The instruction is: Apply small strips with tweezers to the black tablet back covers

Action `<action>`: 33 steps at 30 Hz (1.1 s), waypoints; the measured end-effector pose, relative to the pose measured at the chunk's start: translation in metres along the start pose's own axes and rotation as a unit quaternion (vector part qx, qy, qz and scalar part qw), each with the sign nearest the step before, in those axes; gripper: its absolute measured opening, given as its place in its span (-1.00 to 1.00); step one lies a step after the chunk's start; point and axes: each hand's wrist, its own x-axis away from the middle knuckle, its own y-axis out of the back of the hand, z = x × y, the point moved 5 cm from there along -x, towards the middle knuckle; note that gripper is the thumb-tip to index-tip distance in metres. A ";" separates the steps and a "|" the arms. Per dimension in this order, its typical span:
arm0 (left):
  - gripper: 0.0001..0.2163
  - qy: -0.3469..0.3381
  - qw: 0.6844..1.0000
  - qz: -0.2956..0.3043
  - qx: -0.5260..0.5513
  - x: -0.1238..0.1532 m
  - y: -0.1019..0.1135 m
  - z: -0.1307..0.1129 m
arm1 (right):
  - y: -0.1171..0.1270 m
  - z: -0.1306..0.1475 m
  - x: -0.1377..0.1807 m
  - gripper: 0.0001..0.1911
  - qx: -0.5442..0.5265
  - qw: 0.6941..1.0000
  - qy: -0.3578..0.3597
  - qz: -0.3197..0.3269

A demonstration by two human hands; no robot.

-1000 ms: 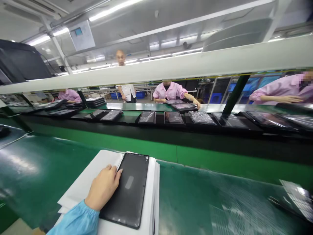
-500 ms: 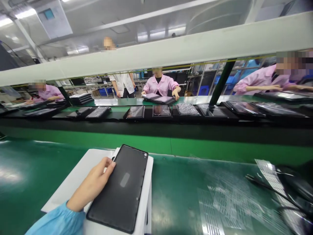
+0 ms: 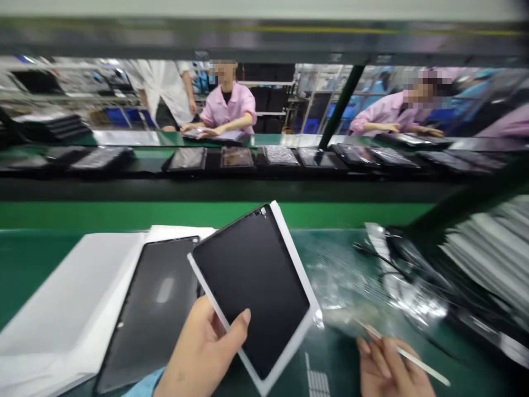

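My left hand (image 3: 202, 353) is closed on a dark tablet-shaped panel (image 3: 256, 286) with a white sheet behind it, its edges showing. The thumb lies on the dark face, and the panel is tilted above the bench. A black tablet back cover (image 3: 152, 309) with a pale oblong mark lies to the left on white sheets (image 3: 61, 309), partly hidden by the panel and hand. At lower right, my right hand (image 3: 392, 369) pinches a thin off-white stick (image 3: 425, 366). The stick's far end is blurred.
Clear plastic film (image 3: 339, 281) and black cables (image 3: 397, 264) lie on the green bench. At right is a stack of pale sheets (image 3: 491, 237). Wrapped tablets (image 3: 281, 155) line a dark ledge ahead, with co-workers in pink beyond it and a slanting post (image 3: 343, 105).
The view has turned right and down. My left hand has left the black cover and now holds the dark panel up. My right hand has come into view with the stick.
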 end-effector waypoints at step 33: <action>-0.77 -0.346 0.857 -0.032 -0.381 -0.005 -0.039 0.031 | -0.049 -0.009 0.034 -0.89 0.312 0.946 0.053 0.064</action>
